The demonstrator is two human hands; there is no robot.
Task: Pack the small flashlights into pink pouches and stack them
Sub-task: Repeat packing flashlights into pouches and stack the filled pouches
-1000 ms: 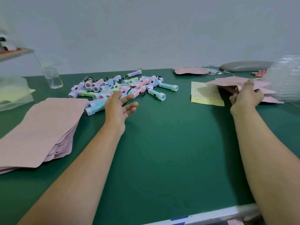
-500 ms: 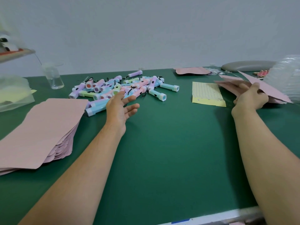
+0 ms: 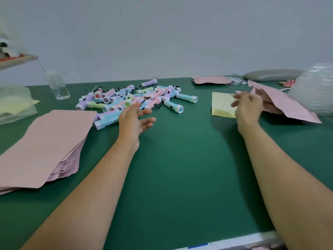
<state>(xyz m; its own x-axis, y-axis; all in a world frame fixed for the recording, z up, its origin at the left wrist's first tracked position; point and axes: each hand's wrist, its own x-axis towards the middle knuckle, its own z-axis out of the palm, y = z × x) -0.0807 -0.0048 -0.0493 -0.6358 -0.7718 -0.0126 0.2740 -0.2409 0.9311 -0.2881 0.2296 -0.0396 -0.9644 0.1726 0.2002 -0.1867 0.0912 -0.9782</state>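
Several small pastel flashlights (image 3: pixel 144 98) lie in a loose pile at the middle back of the green table (image 3: pixel 180 168). My left hand (image 3: pixel 133 120) hovers at the pile's near edge, fingers spread and holding nothing, next to a blue flashlight (image 3: pixel 108 121). A tall stack of flat pink pouches (image 3: pixel 45 145) lies at the left. My right hand (image 3: pixel 248 107), blurred by motion, holds a single pink pouch (image 3: pixel 286 103) lifted at a tilt off a smaller heap of pouches at the right.
A yellow dotted sheet (image 3: pixel 222 103) lies just left of my right hand. A clear cup (image 3: pixel 58 86) and a plastic bag (image 3: pixel 14 103) stand at the back left. Crinkled clear plastic (image 3: pixel 317 91), a grey pad (image 3: pixel 272 76) and another pink pouch (image 3: pixel 210 80) sit at the back right.
My right hand has lifted one pink pouch off the right heap and drawn it leftward. My left hand has stayed by the flashlight pile, fingers opening slightly.
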